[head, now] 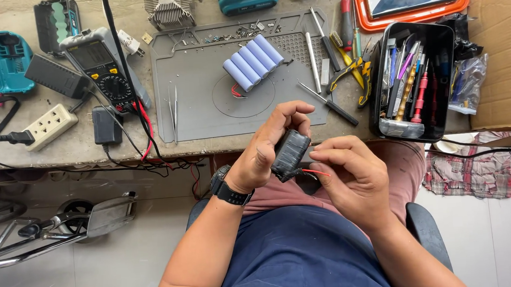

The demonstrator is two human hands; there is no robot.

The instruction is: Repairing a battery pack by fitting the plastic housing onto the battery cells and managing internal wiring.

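At the centre of the frame the black pack [290, 153] looks wrapped in glossy, creased plastic film. Above it the grey mat [205, 105] is matt, rubbery and smooth, and the blue cells [253, 63] have a soft sheen. At right, the tool box [440, 37] is glossy black plastic; the bench [58, 148] is rough and scuffed

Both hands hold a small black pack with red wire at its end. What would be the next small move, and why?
Probably pull the red wire free of the pack's end with the right hand, whose fingertips already pinch there, while the left hand grips the black pack above the lap, clear of the grey mat.
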